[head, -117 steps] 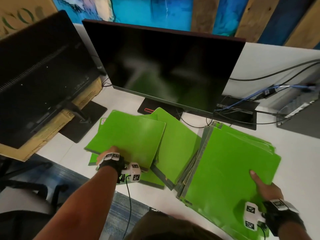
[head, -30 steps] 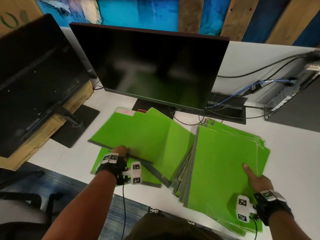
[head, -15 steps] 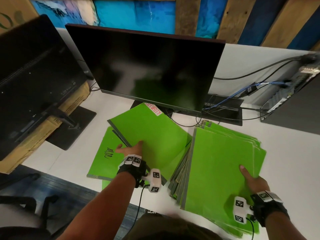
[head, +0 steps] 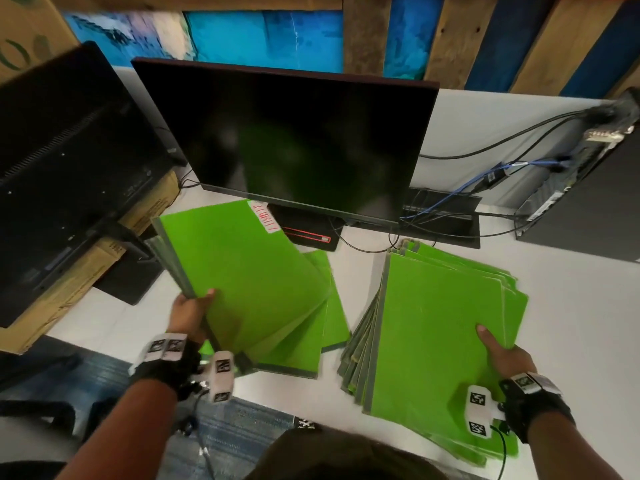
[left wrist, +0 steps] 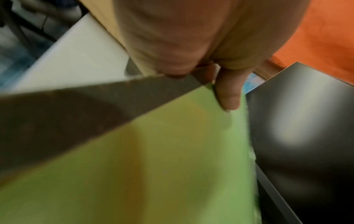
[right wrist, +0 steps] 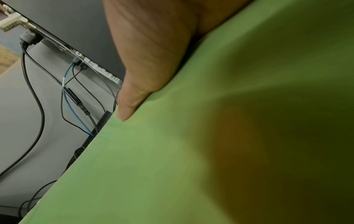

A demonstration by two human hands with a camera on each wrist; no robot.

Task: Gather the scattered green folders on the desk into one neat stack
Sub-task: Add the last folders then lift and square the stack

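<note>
My left hand grips a bundle of green folders by its grey spine edge and holds it tilted above the desk. In the left wrist view its thumb lies on the top green folder. One more green folder lies flat under the bundle. To the right sits the fanned folder stack. My right hand holds that stack's right edge, thumb on the top cover, fingers hidden beneath.
A large dark monitor stands just behind the folders, its base beside the raised bundle. A second monitor on a cardboard box is at the left. Cables and a computer tower sit at the back right. White desk shows at right.
My left hand has gone from lying flat on the left folders to gripping them at the spine and lifting them, tilted. The right hand has stayed on the stack.
</note>
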